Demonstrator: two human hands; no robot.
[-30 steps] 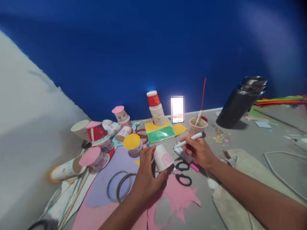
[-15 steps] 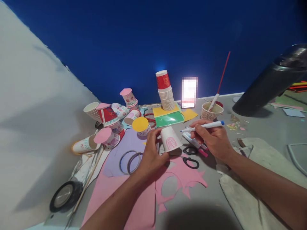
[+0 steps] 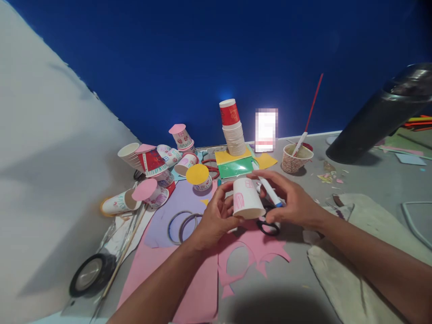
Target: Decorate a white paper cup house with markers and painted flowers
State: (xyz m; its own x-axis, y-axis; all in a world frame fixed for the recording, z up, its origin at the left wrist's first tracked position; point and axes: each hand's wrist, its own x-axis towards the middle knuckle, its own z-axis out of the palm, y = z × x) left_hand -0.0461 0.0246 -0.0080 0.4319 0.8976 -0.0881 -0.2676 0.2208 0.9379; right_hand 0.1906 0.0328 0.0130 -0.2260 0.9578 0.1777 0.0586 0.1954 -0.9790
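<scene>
L hand (image 3: 212, 220): fingers clamped on the white cup (image 3: 247, 198), thumb on the near wall, other fingers behind it; cup upside down, tilted, held just above the worktop (image 3: 337, 189).
R hand (image 3: 293, 204): fingers closed on the blue marker (image 3: 268, 190), tip pointing up-left, lying against the cup's right wall; spare fingers steady that side.
Cup: between both sets of fingers; pink arch drawn on the wall facing cam, small pink window near the base.
Below fingers: black scissors (image 3: 268, 227), cut pink paper (image 3: 249, 256).
Beyond L fingers: yellow-topped cup (image 3: 199, 176), purple sheet (image 3: 175, 209).
Beyond R fingers: patterned cup w/ brush (image 3: 295, 159), cup stack (image 3: 232, 128).
Doing it well (my judgement): grip light so the thin wall doesn't dent; turn the cup w/ L fingers, not the pen; brace R hand on the cup for steady lines; keep fingers off fresh ink.
</scene>
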